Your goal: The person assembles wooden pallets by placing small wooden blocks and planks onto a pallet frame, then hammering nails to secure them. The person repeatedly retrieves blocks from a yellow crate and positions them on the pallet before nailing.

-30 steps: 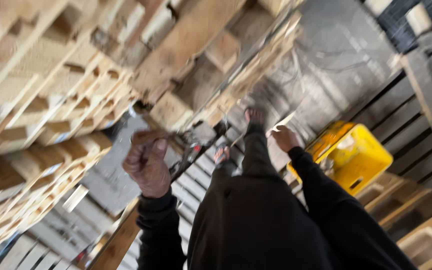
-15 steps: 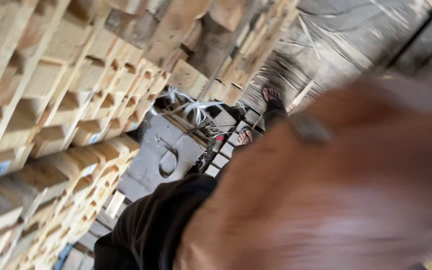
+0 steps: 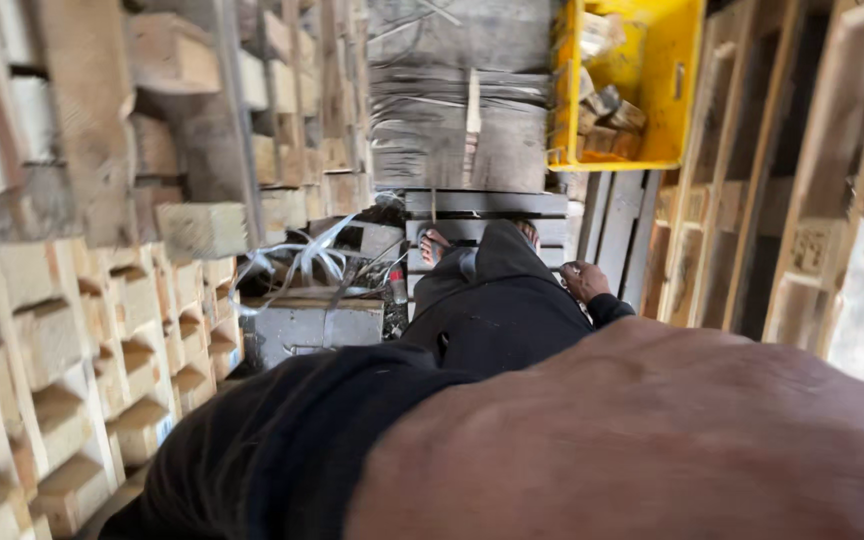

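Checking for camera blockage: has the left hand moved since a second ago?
Yes. The left hand has risen from beside the pallet stacks toward the camera, filling the lower frame.

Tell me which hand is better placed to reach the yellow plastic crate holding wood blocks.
Right, probably. The right hand hangs low beside the black-trousered leg, on the yellow plastic crate's side; the left hand is raised close against the camera, blurred.

1. Even, soft daylight; no glare, no hard shadows.
2. The left hand (image 3: 652, 440), right up against the lens, fills the lower frame out of focus.
3. Beyond its fingers, the yellow crate (image 3: 632, 90) is sharper.
4. The stacked pallets (image 3: 72, 300) smear towards the left edge.
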